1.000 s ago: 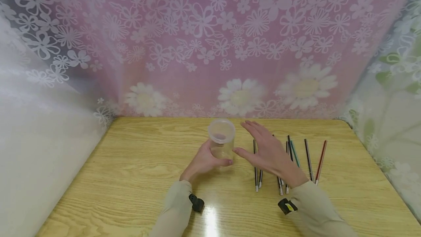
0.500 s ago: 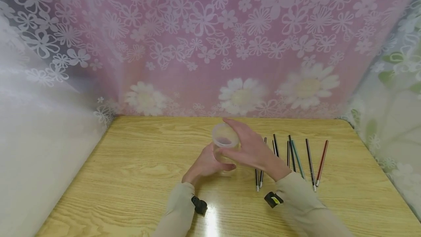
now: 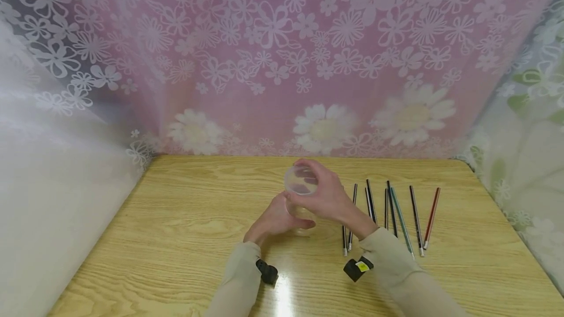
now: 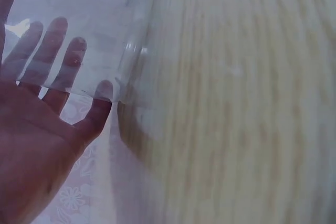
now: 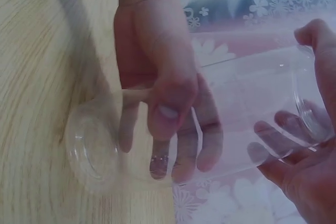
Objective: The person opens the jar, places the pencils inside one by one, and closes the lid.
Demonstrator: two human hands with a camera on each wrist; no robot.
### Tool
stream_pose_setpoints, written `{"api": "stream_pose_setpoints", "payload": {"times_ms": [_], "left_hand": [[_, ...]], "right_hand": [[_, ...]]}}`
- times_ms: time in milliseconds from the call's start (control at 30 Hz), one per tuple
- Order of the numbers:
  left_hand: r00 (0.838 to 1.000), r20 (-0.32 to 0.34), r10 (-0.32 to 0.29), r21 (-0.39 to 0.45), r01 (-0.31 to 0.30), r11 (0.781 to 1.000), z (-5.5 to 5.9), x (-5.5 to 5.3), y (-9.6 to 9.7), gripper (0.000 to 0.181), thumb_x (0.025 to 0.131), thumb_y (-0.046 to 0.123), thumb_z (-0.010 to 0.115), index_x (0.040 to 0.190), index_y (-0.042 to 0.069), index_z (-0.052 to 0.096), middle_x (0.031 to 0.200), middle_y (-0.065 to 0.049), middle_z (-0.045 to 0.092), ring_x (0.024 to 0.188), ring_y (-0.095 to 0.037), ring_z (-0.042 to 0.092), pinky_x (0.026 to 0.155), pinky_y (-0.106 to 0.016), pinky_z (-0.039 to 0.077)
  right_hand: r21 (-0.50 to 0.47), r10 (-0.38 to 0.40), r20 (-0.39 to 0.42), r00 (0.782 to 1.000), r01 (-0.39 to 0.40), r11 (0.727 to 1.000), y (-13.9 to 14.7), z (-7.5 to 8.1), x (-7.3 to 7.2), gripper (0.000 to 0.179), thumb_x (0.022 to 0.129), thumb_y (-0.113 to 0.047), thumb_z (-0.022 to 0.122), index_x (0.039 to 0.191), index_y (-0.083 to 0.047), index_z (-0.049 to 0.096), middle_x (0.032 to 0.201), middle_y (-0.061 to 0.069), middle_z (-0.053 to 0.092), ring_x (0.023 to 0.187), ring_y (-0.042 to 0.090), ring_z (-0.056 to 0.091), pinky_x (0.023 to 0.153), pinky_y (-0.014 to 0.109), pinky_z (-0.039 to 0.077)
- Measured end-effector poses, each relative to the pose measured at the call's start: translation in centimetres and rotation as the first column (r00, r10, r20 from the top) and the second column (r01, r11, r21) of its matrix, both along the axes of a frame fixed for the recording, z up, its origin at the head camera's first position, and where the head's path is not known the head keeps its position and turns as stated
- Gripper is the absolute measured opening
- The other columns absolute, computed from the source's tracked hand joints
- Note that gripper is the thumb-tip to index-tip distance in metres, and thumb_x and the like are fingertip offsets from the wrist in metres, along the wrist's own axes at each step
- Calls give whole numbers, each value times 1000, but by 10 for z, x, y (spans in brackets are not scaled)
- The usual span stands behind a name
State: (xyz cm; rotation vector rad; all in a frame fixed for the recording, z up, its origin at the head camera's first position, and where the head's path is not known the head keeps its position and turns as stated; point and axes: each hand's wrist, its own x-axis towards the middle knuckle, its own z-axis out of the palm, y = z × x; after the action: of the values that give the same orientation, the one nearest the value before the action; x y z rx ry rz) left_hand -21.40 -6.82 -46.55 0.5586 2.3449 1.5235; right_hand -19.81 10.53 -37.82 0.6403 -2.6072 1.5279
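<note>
A clear plastic jar stands near the middle of the table in the head view, its round rim towards the camera. My left hand grips the lower body, thumb on the near side and fingers wrapped behind, as the right wrist view shows through the clear wall. Around the top rim curl the fingers and thumb of my right hand. In the left wrist view, fingers of the right hand appear through the plastic. Whether a separate lid sits on the rim, I cannot tell. The base lies close to the tabletop.
Several dark pencils, a teal pencil and a red pencil lie on the wooden table, right of the jar. My right forearm passes over some of them. A pink flowered curtain hangs behind the table.
My right hand has moved left from beside the jar and taken hold of its top. The jar has shifted slightly right and nearer. My left hand keeps its grip.
</note>
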Motion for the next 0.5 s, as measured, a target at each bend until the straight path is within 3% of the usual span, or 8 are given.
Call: {"api": "stream_pose_setpoints", "payload": {"times_ms": [200,500], "left_hand": [[998,40,-39,23,38,999,-1,-3,-3,89,76,29,91,151,32,44,157,5,46,148,-24,40,121,-55,31],[996,21,-87,25,86,996,-2,-8,-5,92,76,25,91,154,28,41,158,-1,46,146,-24,43,120,-52,33]], "right_hand": [[-60,99,71,992,-95,994,5,2,-5,64,84,-27,86,140,-19,55,140,9,60,130,37,61,107,55,49],[-134,248,127,961,-231,964,12,2,-14,60,86,-17,83,139,-17,54,142,13,58,134,42,55,110,62,43]]}}
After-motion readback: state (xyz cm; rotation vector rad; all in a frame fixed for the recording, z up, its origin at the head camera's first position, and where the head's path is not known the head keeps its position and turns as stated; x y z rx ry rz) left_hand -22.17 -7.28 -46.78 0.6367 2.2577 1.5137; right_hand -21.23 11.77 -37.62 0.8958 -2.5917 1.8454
